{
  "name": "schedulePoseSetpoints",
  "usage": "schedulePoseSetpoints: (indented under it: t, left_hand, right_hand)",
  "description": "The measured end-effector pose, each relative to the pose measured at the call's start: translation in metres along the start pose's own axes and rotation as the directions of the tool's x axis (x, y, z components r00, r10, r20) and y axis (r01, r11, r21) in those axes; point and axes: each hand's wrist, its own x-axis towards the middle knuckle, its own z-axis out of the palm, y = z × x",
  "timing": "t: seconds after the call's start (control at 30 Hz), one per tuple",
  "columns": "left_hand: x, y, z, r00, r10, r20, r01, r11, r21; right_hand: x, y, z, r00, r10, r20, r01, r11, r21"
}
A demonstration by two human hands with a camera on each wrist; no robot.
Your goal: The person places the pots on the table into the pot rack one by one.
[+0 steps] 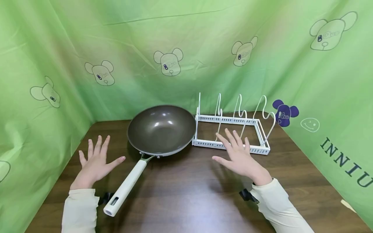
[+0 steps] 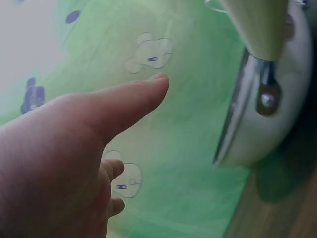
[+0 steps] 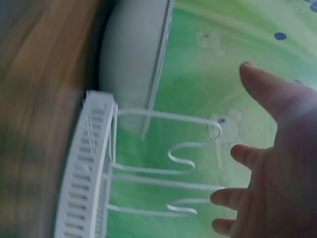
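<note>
A dark-coated frying pan (image 1: pixel 162 131) with a white handle (image 1: pixel 126 187) stands on the table, its handle pointing toward the near left. To its right is a white wire pan rack (image 1: pixel 233 147) with a slotted base and several curved upright dividers. My left hand (image 1: pixel 94 165) hovers left of the pan handle, fingers spread, holding nothing. In front of the rack my right hand (image 1: pixel 240 158) is held with spread fingers, also holding nothing. The left wrist view shows the pan's pale outer side (image 2: pixel 277 124) beyond the thumb; the right wrist view shows the rack's slotted rail (image 3: pixel 84 173) beside the fingers.
The brown wooden table (image 1: pixel 186 200) has green cloth (image 1: pixel 131 38) with cartoon bear heads hanging behind and at both sides. A black strap (image 1: pixel 248 195) is at the right wrist, another (image 1: pixel 105 198) at the left. A small pale piece (image 1: pixel 348 205) lies at the table's right edge.
</note>
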Motion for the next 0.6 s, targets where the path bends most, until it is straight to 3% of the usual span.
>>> schedulePoseSetpoints:
  t: [0.17, 0.4, 0.5, 0.6]
  left_hand:
    - [-0.003, 0.0, -0.003, 0.999, 0.035, 0.039, -0.035, 0.999, -0.009]
    - [-0.009, 0.001, -0.007, 0.994, 0.074, 0.08, -0.072, 0.997, -0.022]
    - [-0.013, 0.003, -0.008, 0.991, 0.09, 0.101, -0.085, 0.995, -0.044]
    - [-0.017, 0.005, -0.008, 0.986, 0.108, 0.13, -0.096, 0.991, -0.093]
  right_hand:
    - [0.002, -0.007, 0.008, 0.996, -0.075, 0.054, 0.066, 0.985, 0.161]
    - [0.003, -0.015, 0.025, 0.985, -0.137, 0.109, 0.095, 0.94, 0.328]
    - [0.004, -0.021, 0.035, 0.979, -0.153, 0.136, 0.081, 0.901, 0.425]
    - [0.004, -0.028, 0.047, 0.972, -0.162, 0.172, 0.042, 0.836, 0.547]
